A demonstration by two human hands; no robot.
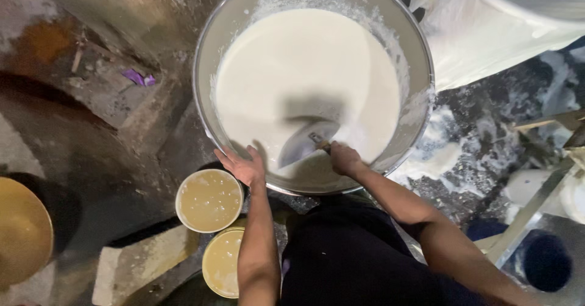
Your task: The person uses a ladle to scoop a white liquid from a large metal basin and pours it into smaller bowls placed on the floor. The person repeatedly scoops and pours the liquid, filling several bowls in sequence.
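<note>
At the basin [420, 44] rim, left hand [244, 167] open, right hand [344, 158] clenched around ladle [304, 143].

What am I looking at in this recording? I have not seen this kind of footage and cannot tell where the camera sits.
The single camera is worn on a person's head and looks down at their two bare hands. The left hand rests open on the rim of a big metal basin filled with white liquid. The right hand grips the handle of a ladle dipped in that liquid. On the stained floor below stand two small buckets of yellowish liquid, close to the left arm.
</note>
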